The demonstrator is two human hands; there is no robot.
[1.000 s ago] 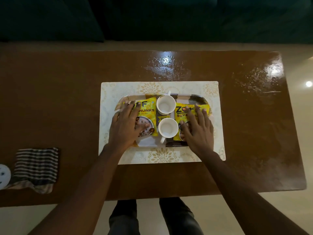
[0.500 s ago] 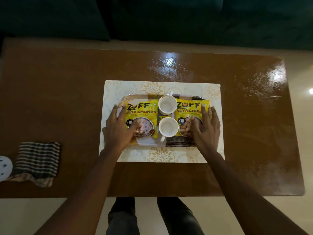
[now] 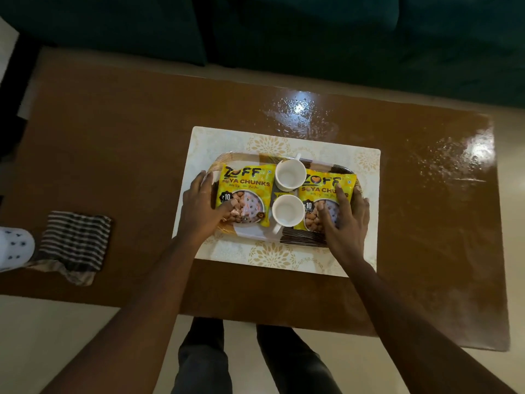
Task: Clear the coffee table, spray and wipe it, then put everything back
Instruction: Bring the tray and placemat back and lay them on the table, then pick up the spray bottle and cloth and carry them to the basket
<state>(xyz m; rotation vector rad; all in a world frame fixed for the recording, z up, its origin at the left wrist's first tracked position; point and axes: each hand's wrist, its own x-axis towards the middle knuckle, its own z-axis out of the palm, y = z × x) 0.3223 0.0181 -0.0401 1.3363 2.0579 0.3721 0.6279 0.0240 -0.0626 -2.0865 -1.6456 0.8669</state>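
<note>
- The tray sits on a placemat on the coffee table.
- The left hand lies flat on the tray's left end and the right hand on its right end, fingers straight.
- I think an uneven lift could tip the cups at the tray's middle.

- Brown glossy worktop, glare patches beyond the right hand.
- Patterned placemat beneath both hands.
- Striped cloth well left of the left hand, white dotted object beside it.

loaded tray sits on placemat mid coffee table.
</note>
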